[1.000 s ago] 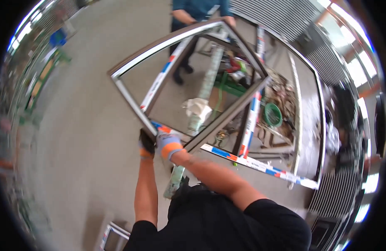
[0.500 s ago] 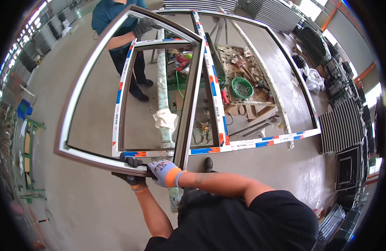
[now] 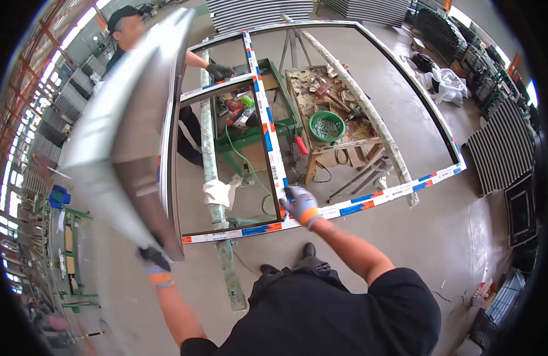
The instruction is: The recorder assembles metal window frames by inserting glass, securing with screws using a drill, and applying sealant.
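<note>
Grey concrete workshop floor [image 3: 464, 249], racks and stacked grilles along the walls.

Nearest: the left hand [image 3: 153, 265], in a dark glove with an orange cuff, is closed around the lower corner of a grey metal sash frame [image 3: 137, 136], which is tilted up on edge and blurred. The right hand [image 3: 300, 204], in a grey and blue glove, is clamped on the bottom rail of a large white window frame wrapped in blue-and-orange protective tape [image 3: 268, 130], at the foot of its centre bar.

The large frame is seen lying across green trestles [image 3: 250, 133], over a cluttered wooden bench with a green bowl [image 3: 327, 126].

Farther off, a co-worker's dark-gloved hand [image 3: 218, 71] is set on the frame's upper crossbar.

Judged progress: the sash is lifted free and carried at the frame's left opening but not yet seated; alignment and setting-in appear left to do.
</note>
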The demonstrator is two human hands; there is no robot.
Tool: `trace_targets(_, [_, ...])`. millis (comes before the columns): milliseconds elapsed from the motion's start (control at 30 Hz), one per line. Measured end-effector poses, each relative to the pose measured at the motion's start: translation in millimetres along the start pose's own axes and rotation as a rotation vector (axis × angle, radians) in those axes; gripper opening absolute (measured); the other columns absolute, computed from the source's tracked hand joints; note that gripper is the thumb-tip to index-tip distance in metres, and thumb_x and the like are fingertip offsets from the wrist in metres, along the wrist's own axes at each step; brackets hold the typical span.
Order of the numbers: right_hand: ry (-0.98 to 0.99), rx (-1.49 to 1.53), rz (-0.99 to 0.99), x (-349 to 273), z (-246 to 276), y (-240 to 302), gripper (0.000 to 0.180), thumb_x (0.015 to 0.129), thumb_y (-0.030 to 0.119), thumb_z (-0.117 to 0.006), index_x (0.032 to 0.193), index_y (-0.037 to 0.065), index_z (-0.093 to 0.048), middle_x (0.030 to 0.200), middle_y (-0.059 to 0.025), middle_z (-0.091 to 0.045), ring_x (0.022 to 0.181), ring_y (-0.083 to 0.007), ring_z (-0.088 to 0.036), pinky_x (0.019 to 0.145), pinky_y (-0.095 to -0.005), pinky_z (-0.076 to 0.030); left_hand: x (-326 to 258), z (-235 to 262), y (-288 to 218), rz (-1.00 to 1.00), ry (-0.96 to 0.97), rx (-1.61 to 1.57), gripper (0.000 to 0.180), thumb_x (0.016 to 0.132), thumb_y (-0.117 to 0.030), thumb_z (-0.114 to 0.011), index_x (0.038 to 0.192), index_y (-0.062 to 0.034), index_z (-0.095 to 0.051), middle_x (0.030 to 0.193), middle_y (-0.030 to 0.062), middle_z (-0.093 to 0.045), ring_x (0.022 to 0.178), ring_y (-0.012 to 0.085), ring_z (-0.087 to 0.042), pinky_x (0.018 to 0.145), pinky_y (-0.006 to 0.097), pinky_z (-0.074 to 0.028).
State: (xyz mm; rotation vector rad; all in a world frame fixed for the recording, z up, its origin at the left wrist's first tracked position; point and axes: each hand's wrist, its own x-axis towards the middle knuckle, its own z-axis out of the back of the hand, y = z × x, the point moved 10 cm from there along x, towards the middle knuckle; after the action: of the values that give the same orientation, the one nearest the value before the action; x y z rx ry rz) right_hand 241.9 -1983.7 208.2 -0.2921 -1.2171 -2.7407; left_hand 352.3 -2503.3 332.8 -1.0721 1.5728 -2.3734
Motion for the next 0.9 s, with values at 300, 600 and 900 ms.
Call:
trace_targets(300, [-0.064,-0.333,-0.323,-58,102,-220,0.033,0.089,0.035,-0.065,0.105,0.006,-0.066,0.104,-0.0146,-0.067,0.101,-0.0327,-0.061,0.089,-0.043,-0.047,-57,-206,-124,-0.478,0.636,0.703,0.065,0.067,-0.046,-0.08,0.114,-0.0054,-0.059,0.102,0.0145,-0.059,0.095,0.0359,-0.057,0.085,0.043,-0.047])
trace_targets(600, [-0.016,-0.502,-0.403,-53,93,-213,0.03,0.089,0.037,-0.065,0.1,0.008,-0.067,0.099,-0.0102,-0.069,0.099,-0.0302,-0.063,0.087,-0.0414,-0.048,-63,-203,-21,-0.461,0.96,0.991,0.066,0.063,-0.051,-0.079,0.112,-0.0109,-0.059,0.106,0.0101,-0.059,0.104,0.03,-0.055,0.094,0.043,-0.042])
trace_targets(900, [-0.025,-0.507,-0.48,-50,90,-207,0.018,0.087,0.027,-0.064,0.09,0.01,-0.067,0.093,-0.0118,-0.068,0.091,-0.0325,-0.064,0.082,-0.0423,-0.049,-51,-193,72,-0.564,1.087,1.0,0.059,0.065,-0.049,-0.075,0.107,-0.0098,-0.06,0.101,0.0098,-0.06,0.099,0.0281,-0.057,0.087,0.042,-0.044])
